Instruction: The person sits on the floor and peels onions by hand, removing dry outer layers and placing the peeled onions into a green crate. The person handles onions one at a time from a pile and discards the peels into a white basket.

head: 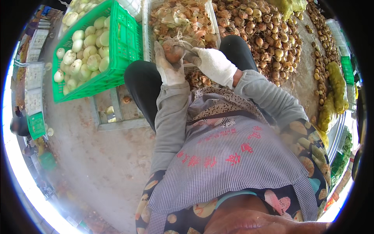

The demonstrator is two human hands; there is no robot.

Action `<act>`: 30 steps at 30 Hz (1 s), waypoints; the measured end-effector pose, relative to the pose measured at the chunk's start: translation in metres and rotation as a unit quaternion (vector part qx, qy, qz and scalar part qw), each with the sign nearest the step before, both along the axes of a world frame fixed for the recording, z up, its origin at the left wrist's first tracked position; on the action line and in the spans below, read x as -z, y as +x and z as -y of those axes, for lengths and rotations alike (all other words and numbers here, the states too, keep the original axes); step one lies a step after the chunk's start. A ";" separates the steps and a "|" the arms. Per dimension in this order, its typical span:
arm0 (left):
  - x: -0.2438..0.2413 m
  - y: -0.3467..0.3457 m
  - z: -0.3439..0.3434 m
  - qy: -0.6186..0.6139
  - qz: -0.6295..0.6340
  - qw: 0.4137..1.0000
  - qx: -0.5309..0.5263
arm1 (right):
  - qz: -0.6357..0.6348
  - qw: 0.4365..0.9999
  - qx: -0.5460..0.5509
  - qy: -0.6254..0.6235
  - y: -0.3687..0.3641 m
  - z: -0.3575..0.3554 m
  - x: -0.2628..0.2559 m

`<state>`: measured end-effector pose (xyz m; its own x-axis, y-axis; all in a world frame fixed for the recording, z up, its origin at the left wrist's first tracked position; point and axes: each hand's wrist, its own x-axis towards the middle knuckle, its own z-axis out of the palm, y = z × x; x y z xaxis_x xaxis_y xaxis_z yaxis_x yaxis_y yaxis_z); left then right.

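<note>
My left hand (169, 68), in a soiled white glove, is wrapped around an unpeeled brown onion (172, 52) with pale roots at its top. My right hand (215, 65), also in a white glove, grips a small knife (189, 51). Its thin blade reaches to the upper right side of the onion; the handle is hidden in the fingers. Both hands are between my knees, above the near end of a white plastic crate (216, 25) heaped with dry onion skins (182, 20).
Left of my knee, a green plastic crate (126, 35) of peeled onions (91, 54) rests on a metal frame (124, 125). Many unpeeled onions (263, 38) are piled on the floor to the right. Yellow mesh sacks (336, 87) lie farther right. At far left is another person (20, 124).
</note>
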<state>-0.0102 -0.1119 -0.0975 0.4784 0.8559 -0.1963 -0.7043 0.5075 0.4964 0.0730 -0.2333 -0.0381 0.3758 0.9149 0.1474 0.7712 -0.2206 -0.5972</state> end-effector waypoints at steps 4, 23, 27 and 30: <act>-0.012 -0.009 0.012 0.057 -0.037 0.998 -0.010 | 0.008 1.000 0.019 -0.023 -0.005 -0.005 0.006; 0.004 0.000 0.001 -0.031 -0.127 0.989 0.065 | 0.117 0.986 -0.065 -0.101 0.037 -0.024 0.055; 0.023 0.000 -0.006 -0.026 -0.136 0.987 0.081 | 0.080 0.993 -0.052 -0.065 0.032 -0.022 0.059; 0.034 0.003 -0.018 0.095 -0.207 0.970 0.079 | 0.068 0.996 -0.047 -0.041 0.033 -0.020 0.070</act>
<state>-0.0072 -0.0943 -0.1317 0.5211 0.8175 -0.2454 -0.3445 0.4645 0.8159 0.1059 -0.2132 -0.1078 0.2701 0.9561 0.1140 0.8628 -0.1878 -0.4694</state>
